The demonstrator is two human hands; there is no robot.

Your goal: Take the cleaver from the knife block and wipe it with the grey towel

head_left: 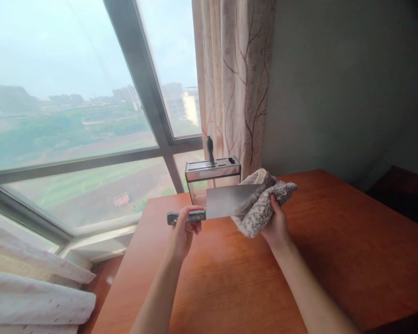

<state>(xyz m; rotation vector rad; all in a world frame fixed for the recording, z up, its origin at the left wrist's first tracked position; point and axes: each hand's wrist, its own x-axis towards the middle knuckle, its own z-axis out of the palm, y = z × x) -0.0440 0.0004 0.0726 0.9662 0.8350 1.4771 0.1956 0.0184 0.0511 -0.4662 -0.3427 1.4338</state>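
My left hand (186,227) grips the black handle of a cleaver (225,200), whose broad steel blade points to the right. Wrapped around the blade's far end is a grey fluffy cloth (261,214), pinched by my right hand (277,225) with the thumb on top. The cloth hides the blade's tip. Both are held up above the wooden table. Just behind the cleaver stands a knife holder (212,170) with a metal slotted top and clear sides. A dark-handled tool (209,149) sticks up out of one of its slots.
The reddish-brown wooden table (223,287) spreads beneath my arms. A large window (73,116) is at the left, with a patterned curtain (244,83) behind the holder. Another pale curtain (38,297) bunches at the lower left. A dark grey wall (327,93) rises at the right.
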